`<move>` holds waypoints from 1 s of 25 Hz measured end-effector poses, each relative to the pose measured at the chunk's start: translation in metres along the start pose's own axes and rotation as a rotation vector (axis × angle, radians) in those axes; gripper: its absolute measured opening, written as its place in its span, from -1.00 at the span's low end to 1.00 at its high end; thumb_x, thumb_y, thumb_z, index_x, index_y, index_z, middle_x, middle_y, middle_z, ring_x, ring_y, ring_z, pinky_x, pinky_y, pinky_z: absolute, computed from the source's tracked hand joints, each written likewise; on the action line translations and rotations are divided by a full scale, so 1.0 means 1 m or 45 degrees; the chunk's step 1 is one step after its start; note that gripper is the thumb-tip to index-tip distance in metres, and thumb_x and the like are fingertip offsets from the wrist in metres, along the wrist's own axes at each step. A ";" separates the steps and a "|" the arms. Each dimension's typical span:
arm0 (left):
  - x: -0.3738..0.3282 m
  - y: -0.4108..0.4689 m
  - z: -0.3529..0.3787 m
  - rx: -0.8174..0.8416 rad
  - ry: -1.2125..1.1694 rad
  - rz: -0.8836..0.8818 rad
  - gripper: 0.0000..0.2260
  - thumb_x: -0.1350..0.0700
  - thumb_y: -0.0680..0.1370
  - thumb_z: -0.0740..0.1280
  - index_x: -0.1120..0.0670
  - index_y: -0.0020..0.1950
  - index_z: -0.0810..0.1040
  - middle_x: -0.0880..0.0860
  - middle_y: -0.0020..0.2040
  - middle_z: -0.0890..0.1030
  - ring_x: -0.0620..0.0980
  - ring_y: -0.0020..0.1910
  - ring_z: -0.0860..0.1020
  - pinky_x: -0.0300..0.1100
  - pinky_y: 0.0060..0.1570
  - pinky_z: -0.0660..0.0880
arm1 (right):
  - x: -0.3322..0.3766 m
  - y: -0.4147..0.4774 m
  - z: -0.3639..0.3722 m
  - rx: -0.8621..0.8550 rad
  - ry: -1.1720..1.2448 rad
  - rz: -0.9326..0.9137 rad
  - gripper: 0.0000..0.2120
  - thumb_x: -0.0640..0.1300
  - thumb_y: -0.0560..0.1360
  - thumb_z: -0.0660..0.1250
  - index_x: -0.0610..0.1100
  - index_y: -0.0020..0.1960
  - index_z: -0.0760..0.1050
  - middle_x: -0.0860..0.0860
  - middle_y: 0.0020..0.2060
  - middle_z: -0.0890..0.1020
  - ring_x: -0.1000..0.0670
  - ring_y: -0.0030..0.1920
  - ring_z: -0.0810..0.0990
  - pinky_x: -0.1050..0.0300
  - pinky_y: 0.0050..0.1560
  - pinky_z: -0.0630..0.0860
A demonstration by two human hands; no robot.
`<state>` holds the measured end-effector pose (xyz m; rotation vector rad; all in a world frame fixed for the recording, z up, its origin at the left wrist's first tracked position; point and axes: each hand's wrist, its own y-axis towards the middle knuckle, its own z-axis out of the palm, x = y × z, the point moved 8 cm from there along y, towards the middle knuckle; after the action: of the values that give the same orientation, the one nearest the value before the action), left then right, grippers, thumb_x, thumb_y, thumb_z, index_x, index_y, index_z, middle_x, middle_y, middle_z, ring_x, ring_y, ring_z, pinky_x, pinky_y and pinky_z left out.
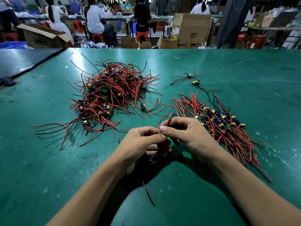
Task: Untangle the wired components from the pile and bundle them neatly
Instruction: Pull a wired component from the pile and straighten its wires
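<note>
Between pile (pixel 110 92) and bundle (pixel 216 121), left hand (pixel 143 144) and right hand (pixel 184 132) hold one wired component (pixel 168 119).

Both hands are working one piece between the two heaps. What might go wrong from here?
The sorted row lies right beside the right hand; a sweep could scatter it. The wires held between it and the left hand stick out loose and might snag the stray component near the tangled pile.

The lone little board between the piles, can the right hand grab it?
Probably not yet: the right hand is pinching a red wire with the left hand. Bare table lies between it and the lone board, so once freed, likely yes.
</note>
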<state>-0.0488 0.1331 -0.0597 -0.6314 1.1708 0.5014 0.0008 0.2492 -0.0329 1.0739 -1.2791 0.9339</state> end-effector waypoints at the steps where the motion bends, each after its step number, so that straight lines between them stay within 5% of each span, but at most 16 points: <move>1: 0.001 0.000 0.000 0.016 -0.018 -0.006 -0.96 0.26 0.49 0.40 0.23 -0.09 0.61 0.24 -0.14 0.69 0.17 -0.22 0.69 -0.15 -0.27 0.63 | 0.000 0.000 -0.001 -0.023 0.012 0.005 -0.95 -0.23 0.47 0.48 -0.20 -0.16 0.66 0.03 -0.39 0.63 0.17 -0.44 0.44 0.38 -0.41 0.36; 12: 0.005 0.003 0.003 0.003 -0.086 -0.011 -0.98 0.30 0.52 0.36 0.22 -0.09 0.57 0.22 -0.20 0.66 0.19 -0.23 0.68 -0.03 -0.17 0.66 | 0.002 -0.004 -0.009 -0.306 -0.148 -0.082 -0.72 -0.04 0.41 0.56 -0.11 -0.36 0.56 0.02 -0.50 0.52 0.09 -0.48 0.37 0.28 -0.45 0.33; 17: 0.005 0.003 0.003 0.038 -0.069 -0.021 -0.84 0.17 0.38 0.43 0.22 -0.10 0.62 0.18 -0.22 0.66 0.13 -0.28 0.66 -0.06 -0.11 0.63 | 0.001 -0.003 0.005 -0.105 -0.131 -0.044 -0.83 -0.06 0.51 0.45 -0.15 -0.17 0.68 0.00 -0.32 0.64 0.13 -0.31 0.53 0.31 -0.30 0.47; 20: 0.007 0.004 0.000 0.001 -0.064 -0.028 -0.87 0.20 0.48 0.40 0.27 -0.08 0.62 0.20 -0.26 0.63 0.13 -0.30 0.65 -0.08 -0.17 0.65 | -0.002 -0.001 0.003 -0.050 -0.105 0.028 -0.84 -0.09 0.54 0.42 -0.15 -0.12 0.70 0.05 -0.32 0.66 0.17 -0.35 0.52 0.35 -0.34 0.44; 25: 0.007 0.007 0.003 -0.062 0.032 0.004 -0.89 0.28 0.56 0.32 0.25 -0.17 0.56 0.18 -0.36 0.58 0.12 -0.31 0.63 -0.05 -0.30 0.64 | -0.002 0.002 -0.016 -0.331 -0.452 -0.006 -0.85 -0.06 0.52 0.46 -0.13 -0.13 0.70 0.13 -0.27 0.69 0.25 -0.28 0.56 0.34 -0.15 0.45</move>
<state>-0.0493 0.1408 -0.0665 -0.6794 1.1864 0.5272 0.0029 0.2652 -0.0344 1.0641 -1.6380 0.5663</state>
